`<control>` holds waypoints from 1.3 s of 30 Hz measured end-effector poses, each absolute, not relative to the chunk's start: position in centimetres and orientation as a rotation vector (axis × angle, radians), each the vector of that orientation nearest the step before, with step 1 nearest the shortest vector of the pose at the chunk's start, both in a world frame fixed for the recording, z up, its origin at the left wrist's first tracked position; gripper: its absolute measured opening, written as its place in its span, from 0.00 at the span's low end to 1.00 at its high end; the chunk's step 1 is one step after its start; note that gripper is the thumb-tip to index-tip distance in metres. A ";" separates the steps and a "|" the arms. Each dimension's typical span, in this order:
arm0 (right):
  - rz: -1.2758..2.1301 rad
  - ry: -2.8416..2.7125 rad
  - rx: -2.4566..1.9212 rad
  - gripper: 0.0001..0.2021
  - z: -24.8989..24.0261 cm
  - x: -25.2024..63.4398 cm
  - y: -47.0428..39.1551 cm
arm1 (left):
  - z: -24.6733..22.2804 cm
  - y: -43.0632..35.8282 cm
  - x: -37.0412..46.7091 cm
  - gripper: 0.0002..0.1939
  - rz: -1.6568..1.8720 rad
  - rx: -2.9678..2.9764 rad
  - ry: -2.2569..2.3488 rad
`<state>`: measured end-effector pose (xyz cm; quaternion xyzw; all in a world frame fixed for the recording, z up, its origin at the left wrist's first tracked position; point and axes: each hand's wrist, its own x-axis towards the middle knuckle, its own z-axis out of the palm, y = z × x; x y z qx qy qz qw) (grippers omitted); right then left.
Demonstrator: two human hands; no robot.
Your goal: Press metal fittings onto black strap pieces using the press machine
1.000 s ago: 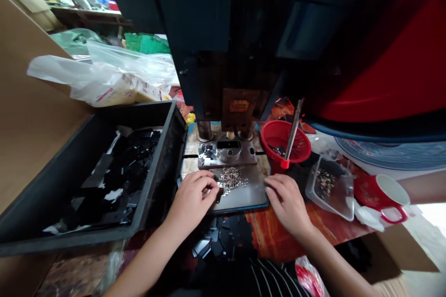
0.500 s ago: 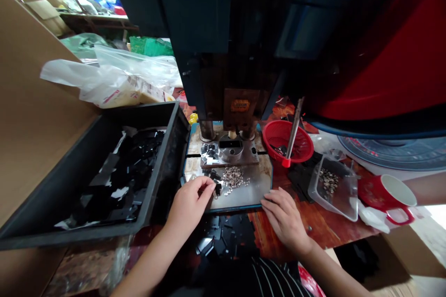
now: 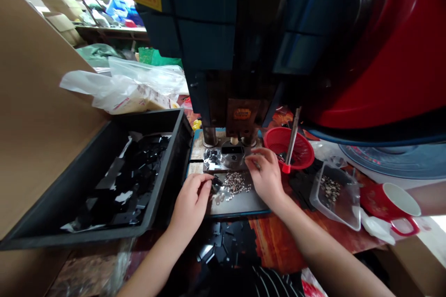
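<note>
My left hand is closed in a pinch at the left of the press bed, with a small black plate at its fingertips. Just right of it lies a loose pile of small shiny metal pieces. My right hand reaches over the right side of the metal die block, thumb and fingers pinched together near the round die; anything in that pinch is too small to make out. Above the die hangs the press head, apart from it.
At left stands a black bin of black plates. A red basket holding a metal rod, a clear tub of metal pieces and a red mug are at right. Black plates lie at the front edge.
My right hand has moved from the bed's front right corner up and left to the die, its fingers now pinched. My left hand stays near the black plates. The view has tilted upward.
</note>
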<state>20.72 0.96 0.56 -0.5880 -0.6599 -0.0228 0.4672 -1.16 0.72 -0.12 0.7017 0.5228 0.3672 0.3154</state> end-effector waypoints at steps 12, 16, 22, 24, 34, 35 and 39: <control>-0.116 -1.877 -1.485 0.09 1.4 19.2 4.4 | 1.3 3.8 0.8 0.15 1.151 1.341 1.323; -0.139 -1.957 -1.463 0.10 1.6 19.6 4.1 | 1.5 5.9 2.4 0.15 1.220 1.409 1.316; -0.036 -1.799 -1.399 0.12 0.7 20.3 4.1 | 2.0 7.2 4.7 0.11 1.240 1.549 1.359; -0.023 -1.801 -1.377 0.12 0.4 20.4 4.0 | 2.0 7.3 5.3 0.10 1.243 1.611 1.383; -0.101 -1.855 -1.391 0.12 0.1 20.3 3.8 | 1.4 7.8 5.5 0.07 1.292 1.868 1.528; -0.106 -1.866 -1.397 0.12 0.1 20.4 3.8 | 1.4 7.8 5.4 0.07 1.291 1.881 1.539; -0.152 -1.911 -1.420 0.12 0.2 20.4 3.8 | 1.1 8.1 5.2 0.07 1.270 1.918 1.568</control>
